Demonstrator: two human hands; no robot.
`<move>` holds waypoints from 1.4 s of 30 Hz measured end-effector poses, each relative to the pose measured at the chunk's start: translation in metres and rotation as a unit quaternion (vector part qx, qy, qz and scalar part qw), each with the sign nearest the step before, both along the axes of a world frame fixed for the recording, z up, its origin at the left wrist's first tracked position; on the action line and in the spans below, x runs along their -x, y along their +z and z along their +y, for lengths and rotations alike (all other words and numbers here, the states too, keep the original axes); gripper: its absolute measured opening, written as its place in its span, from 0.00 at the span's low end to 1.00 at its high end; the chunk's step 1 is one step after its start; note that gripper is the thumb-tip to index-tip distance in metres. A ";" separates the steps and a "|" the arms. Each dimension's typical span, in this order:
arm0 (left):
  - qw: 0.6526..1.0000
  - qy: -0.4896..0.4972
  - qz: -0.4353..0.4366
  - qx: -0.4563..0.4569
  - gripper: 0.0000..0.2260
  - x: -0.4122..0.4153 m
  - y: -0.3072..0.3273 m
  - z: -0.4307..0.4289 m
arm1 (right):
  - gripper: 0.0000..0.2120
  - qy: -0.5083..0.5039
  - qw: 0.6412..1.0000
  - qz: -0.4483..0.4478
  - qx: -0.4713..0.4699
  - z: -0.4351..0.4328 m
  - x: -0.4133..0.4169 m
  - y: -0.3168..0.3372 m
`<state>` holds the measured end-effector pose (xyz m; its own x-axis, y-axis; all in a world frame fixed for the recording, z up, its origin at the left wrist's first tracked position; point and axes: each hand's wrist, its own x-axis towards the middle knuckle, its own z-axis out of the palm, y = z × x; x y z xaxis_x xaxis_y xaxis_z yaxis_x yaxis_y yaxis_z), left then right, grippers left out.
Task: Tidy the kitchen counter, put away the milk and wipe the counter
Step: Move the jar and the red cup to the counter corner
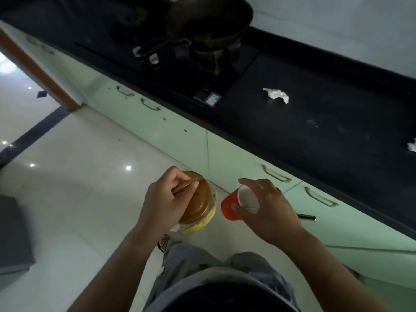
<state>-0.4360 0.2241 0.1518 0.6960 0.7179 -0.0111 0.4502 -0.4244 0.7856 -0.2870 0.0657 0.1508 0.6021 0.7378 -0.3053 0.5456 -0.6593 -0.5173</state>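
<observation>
My left hand [165,200] grips the handle on the gold lid of a clear plastic jar [201,204] with a yellow label, carried in the air above the floor. My right hand [267,204] holds a red paper cup [230,207] with a white inside by its rim, thumb and fingers pinching it, tilted with its mouth toward me. Both are held in front of the pale green cabinets, below the dark counter [315,131]. A crumpled white tissue [276,95] lies on the counter.
A dark wok [209,19] sits on the gas stove [191,64] at the counter's far end. Another white scrap [412,146] lies at the right edge. Cabinet handles [275,174] line the doors. A grey box [13,233] stands on the glossy floor at left.
</observation>
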 end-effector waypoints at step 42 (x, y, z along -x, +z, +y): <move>0.923 0.371 -0.028 0.096 0.15 0.183 -0.010 0.619 | 0.31 0.373 0.927 0.031 -0.018 0.756 0.113 -0.025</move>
<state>-0.6190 0.8430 0.1413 0.0159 0.9858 -0.1673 0.5170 0.1351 0.8452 -0.3999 0.8217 0.1261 -0.0975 0.9524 -0.2889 0.8111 -0.0922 -0.5776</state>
